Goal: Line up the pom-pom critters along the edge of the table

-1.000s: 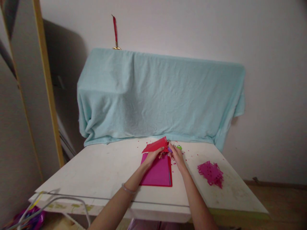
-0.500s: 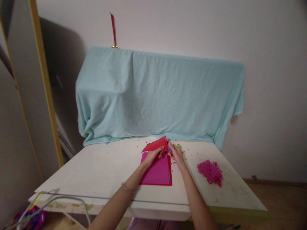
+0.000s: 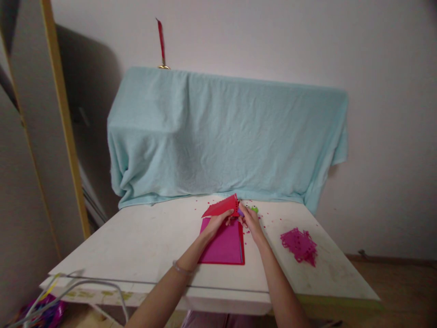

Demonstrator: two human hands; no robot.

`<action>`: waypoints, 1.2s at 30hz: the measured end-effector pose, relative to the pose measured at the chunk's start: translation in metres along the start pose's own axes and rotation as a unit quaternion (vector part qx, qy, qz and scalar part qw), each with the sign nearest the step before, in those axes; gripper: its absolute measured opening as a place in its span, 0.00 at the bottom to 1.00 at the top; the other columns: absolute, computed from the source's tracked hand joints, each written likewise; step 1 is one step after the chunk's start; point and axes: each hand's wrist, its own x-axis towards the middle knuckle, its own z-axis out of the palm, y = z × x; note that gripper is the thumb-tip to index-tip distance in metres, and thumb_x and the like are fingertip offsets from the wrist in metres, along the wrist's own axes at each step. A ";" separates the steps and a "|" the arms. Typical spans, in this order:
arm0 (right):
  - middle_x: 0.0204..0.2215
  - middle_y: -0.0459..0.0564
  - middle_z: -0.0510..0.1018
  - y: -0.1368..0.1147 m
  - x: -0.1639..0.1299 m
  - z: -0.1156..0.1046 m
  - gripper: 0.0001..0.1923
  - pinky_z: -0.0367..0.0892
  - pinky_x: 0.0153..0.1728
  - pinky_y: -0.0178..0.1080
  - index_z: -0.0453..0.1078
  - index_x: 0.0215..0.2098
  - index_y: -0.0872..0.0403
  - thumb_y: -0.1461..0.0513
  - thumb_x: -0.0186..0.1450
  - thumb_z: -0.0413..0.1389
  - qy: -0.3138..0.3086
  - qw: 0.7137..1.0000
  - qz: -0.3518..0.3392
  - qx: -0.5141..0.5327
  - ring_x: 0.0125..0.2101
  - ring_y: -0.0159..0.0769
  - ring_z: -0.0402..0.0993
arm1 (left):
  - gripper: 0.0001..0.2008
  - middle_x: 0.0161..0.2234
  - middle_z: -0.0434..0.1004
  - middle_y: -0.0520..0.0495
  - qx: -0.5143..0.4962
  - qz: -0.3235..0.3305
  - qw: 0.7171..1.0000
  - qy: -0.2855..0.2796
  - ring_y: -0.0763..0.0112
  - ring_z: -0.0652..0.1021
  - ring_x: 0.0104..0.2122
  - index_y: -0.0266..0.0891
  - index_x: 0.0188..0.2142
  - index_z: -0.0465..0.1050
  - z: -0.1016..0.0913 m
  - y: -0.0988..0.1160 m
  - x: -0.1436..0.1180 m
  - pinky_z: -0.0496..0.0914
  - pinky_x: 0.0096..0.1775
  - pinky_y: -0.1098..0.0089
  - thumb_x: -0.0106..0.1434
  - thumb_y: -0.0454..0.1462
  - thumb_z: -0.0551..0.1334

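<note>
My left hand (image 3: 221,220) pinches a sheet of red paper (image 3: 220,208), tilted up off the table, with a row of cut-outs along its far and right edges. At the sheet's right edge, my right hand (image 3: 250,218) is closed around a small purple paper punch (image 3: 241,212), mostly hidden by the fingers. Below both hands lies a stack of magenta paper (image 3: 221,243) on a red sheet or folder. Just beyond my right hand sits a small green object (image 3: 254,209), its kind unclear.
On the white table (image 3: 143,241), a pile of punched magenta paper pieces (image 3: 299,246) lies to the right. Tiny red scraps are scattered around the hands. A light blue cloth (image 3: 225,136) drapes over something at the back. Cables (image 3: 92,283) cross the front left edge.
Almost nothing differs. The purple punch and the fingers of my right hand have shifted very slightly at the red paper's edge.
</note>
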 end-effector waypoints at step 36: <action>0.16 0.40 0.65 -0.003 -0.006 0.009 0.19 0.51 0.16 0.32 0.67 0.31 0.53 0.47 0.59 0.61 -0.089 0.995 -0.027 -0.042 0.15 0.26 0.57 | 0.22 0.17 0.65 0.51 0.012 0.099 0.995 0.004 0.75 0.68 0.20 0.36 0.20 0.66 -0.004 -0.009 0.010 0.62 0.29 0.71 0.63 0.49 0.59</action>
